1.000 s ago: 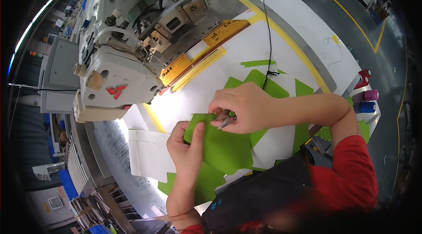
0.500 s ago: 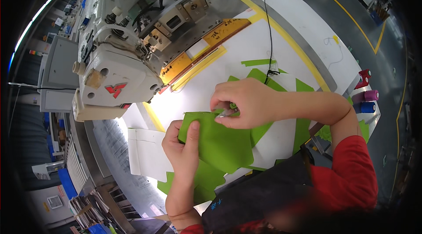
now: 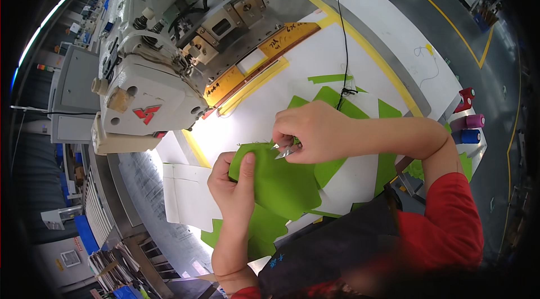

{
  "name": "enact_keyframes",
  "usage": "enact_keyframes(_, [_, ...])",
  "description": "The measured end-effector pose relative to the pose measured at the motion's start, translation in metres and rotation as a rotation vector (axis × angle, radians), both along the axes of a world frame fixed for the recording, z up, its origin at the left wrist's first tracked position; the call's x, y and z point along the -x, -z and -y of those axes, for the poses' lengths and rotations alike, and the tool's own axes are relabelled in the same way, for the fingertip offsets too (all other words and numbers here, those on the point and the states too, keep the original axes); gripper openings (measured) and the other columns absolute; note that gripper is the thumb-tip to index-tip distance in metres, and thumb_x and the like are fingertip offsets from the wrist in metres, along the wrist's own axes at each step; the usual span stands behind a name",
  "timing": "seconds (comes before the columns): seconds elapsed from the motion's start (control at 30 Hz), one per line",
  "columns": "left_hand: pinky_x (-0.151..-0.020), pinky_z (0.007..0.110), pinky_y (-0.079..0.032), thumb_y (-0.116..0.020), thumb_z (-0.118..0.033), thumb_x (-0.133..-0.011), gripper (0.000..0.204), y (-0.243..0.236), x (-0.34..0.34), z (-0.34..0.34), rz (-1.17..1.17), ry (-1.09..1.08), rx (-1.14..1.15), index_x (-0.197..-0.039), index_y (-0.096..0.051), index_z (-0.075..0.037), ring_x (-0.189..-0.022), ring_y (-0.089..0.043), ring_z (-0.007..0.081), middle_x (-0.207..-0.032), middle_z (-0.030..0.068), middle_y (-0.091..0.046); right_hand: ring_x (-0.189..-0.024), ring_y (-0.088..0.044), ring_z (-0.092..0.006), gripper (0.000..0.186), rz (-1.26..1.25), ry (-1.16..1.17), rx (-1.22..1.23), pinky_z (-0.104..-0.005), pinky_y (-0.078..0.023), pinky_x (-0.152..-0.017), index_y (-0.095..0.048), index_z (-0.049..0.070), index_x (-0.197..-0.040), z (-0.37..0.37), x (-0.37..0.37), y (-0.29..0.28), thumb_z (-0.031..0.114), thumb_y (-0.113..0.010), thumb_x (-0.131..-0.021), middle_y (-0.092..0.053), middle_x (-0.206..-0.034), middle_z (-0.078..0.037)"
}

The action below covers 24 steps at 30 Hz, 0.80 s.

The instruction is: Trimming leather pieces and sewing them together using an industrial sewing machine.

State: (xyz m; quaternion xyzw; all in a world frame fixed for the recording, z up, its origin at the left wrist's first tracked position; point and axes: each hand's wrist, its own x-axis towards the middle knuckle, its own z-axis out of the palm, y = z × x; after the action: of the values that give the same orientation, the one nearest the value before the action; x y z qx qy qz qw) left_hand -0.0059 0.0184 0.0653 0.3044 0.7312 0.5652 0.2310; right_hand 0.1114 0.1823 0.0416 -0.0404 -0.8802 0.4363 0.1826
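Observation:
My left hand [image 3: 233,189] pinches the left edge of a bright green fabric piece [image 3: 281,178], thumb on top, and holds it just above the white sewing table [image 3: 360,35]. My right hand [image 3: 315,130] grips small metal thread snips [image 3: 286,152] whose tips touch the top edge of that green piece. More green fabric pieces [image 3: 337,102] lie flat on the table under and beyond my right hand. A red sleeve covers my right upper arm.
A white industrial sewing machine [image 3: 152,80] stands at the upper left with yellow tape guides beside it. A black cord [image 3: 344,46] hangs down to the table. Thread spools in red, pink and blue [image 3: 468,122] sit at the right edge. White fabric pieces [image 3: 188,195] lie at the left.
The green piece has shifted slightly left and been turned in my left hand. My right hand with the snips has moved along its top edge.

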Motion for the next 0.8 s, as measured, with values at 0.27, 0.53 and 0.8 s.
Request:
enact_keyframes(0.27, [-0.055, 0.017, -0.035, -0.067, -0.022, -0.087, 0.023, 0.002, 0.001, -0.001, -0.019, -0.030, 0.001, -0.078, -0.057, -0.003, -0.060, -0.045, 0.0024, -0.070, -0.0017, -0.058, -0.063, -0.058, -0.0205, 0.018, -0.001, 0.011, 0.051, -0.0309, -0.047, -0.057, -0.055, 0.007, -0.077, -0.001, 0.001, -0.005, 0.009, -0.069, -0.066, -0.057, -0.074, -0.003])
enact_keyframes(0.53, [-0.057, 0.018, -0.038, -0.066, -0.015, -0.087, 0.017, -0.003, 0.000, 0.001, -0.004, -0.013, 0.028, -0.083, -0.060, 0.000, -0.062, -0.047, 0.0032, -0.070, -0.0010, -0.058, -0.064, -0.058, -0.0189, 0.017, -0.049, 0.093, -0.009, -0.0301, -0.046, -0.056, -0.056, 0.006, -0.078, 0.000, 0.003, 0.002, 0.008, -0.069, -0.066, -0.057, -0.073, -0.004])
enact_keyframes(0.8, [-0.055, 0.019, -0.038, -0.065, -0.014, -0.087, 0.016, -0.001, 0.002, 0.001, -0.010, -0.038, 0.007, -0.083, -0.060, 0.000, -0.061, -0.047, 0.0029, -0.069, -0.0015, -0.058, -0.066, -0.060, -0.0186, 0.018, -0.006, 0.007, 0.065, -0.0286, -0.047, -0.054, -0.058, 0.005, -0.080, -0.002, 0.003, -0.005, 0.007, -0.070, -0.066, -0.059, -0.074, -0.004])
